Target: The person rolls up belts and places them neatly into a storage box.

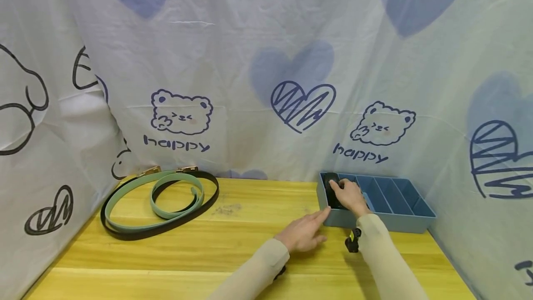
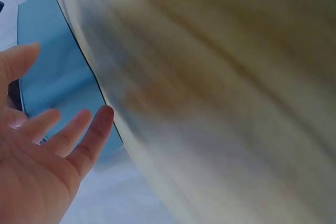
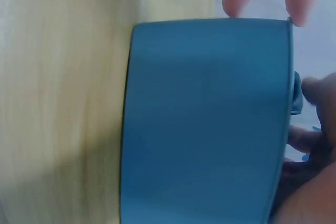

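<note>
My right hand reaches into the leftmost compartment of a blue divided box, its fingers bent around a rolled black belt. Part of that black roll is hidden under the hand. In the right wrist view, the plain blue side of the box fills the middle, with the thumb beside a dark edge just over the rim. My left hand is at the box's front left corner, fingertips close to or touching it. The left wrist view shows that hand with fingers spread and nothing in them.
On the left of the wooden table lie a loosely looped green belt and a black belt, with gold buckles at the back. A light blue item shows beside the right hand. Printed cloth surrounds the table.
</note>
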Action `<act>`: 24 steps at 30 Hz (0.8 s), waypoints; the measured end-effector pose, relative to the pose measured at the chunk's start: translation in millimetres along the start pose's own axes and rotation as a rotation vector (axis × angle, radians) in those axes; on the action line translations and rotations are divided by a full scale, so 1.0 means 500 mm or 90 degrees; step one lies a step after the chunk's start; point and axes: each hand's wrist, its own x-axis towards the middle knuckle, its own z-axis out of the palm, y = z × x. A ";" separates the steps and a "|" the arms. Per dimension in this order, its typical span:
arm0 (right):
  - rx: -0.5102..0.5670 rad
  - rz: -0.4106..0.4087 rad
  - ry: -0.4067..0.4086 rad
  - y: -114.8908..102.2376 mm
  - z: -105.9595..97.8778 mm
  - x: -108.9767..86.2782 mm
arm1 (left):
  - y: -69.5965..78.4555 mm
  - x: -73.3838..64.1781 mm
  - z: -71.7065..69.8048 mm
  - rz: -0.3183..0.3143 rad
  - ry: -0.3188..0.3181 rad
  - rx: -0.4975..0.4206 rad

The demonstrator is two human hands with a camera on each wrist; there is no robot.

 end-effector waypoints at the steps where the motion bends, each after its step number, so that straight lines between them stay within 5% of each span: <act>1: 0.012 0.002 0.010 -0.002 -0.001 0.000 | -0.001 -0.002 -0.004 -0.001 -0.002 -0.003; 12: -0.043 -0.019 0.098 -0.024 -0.012 -0.027 | -0.049 -0.037 -0.054 -0.020 0.014 0.005; 24: -0.112 -0.208 0.119 -0.052 0.036 -0.074 | -0.148 -0.133 -0.132 -0.033 0.030 -0.053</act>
